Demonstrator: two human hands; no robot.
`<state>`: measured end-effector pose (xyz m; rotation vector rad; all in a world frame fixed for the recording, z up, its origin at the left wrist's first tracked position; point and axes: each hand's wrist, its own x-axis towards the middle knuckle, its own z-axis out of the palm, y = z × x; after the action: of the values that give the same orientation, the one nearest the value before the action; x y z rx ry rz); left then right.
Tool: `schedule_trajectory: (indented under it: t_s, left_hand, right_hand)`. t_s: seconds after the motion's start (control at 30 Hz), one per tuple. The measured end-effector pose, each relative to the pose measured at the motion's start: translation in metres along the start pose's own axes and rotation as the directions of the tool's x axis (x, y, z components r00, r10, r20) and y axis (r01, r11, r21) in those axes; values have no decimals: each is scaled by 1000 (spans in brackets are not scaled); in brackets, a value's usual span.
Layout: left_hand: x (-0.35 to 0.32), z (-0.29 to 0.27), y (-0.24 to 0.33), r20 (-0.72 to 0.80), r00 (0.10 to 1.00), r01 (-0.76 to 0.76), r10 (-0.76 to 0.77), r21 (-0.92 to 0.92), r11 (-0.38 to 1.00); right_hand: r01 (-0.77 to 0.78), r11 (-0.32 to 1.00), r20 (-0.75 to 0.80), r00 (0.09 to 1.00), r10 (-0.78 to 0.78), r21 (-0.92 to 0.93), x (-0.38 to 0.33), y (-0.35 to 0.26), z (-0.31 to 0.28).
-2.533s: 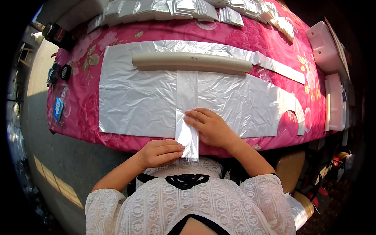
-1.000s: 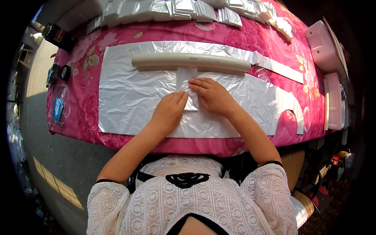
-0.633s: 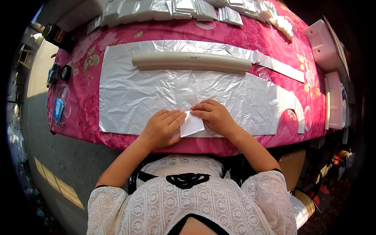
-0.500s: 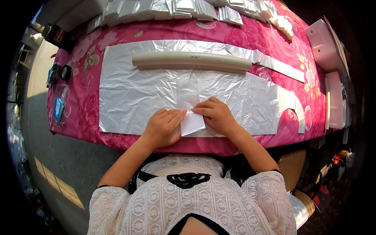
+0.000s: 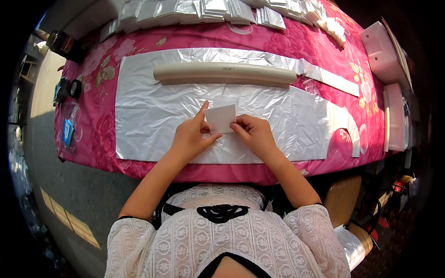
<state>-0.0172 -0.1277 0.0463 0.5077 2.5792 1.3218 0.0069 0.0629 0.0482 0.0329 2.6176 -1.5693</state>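
A small flat white square (image 5: 220, 118), apparently a folded piece, is pinched at its lower right corner between the thumb and fingers of my right hand (image 5: 254, 134). At its left edge is my left hand (image 5: 191, 134), open, index finger pointing up and thumb stretched out below; its other fingers are partly hidden. Both hands are over a large white plastic carrier bag (image 5: 153, 116), spread flat and wrinkled, with its handle strips to the right. Across the far part of the bag lies a long pale tube (image 5: 222, 72), beyond my hands.
A pink flowered cloth (image 5: 102, 134) covers the table. Stacks of folded white packets (image 5: 181, 10) line the far edge. Black tape (image 5: 75, 88) and a blue-and-white packet (image 5: 68, 132) lie left. White plastic containers (image 5: 381, 46) stand right. A wooden chair (image 5: 342, 197) is below the right edge.
The white square has been raised from the near edge of the bag and moved away from me. My left hand has opened from its grip there; my right hand still holds the square.
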Motion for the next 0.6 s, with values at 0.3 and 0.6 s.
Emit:
schedule_trajectory:
  t_s: [0.3,0.6]
  left_hand:
    - [-16,0,-18,-9,814,-534,581,383,754]
    - [-4,8,-3,-99,994,54,-43,114,992]
  right_hand:
    - [536,791,61,837,-544,-295,-22,23,-7]
    - [-51,978,-31,998,45,-201,-1,1,-1]
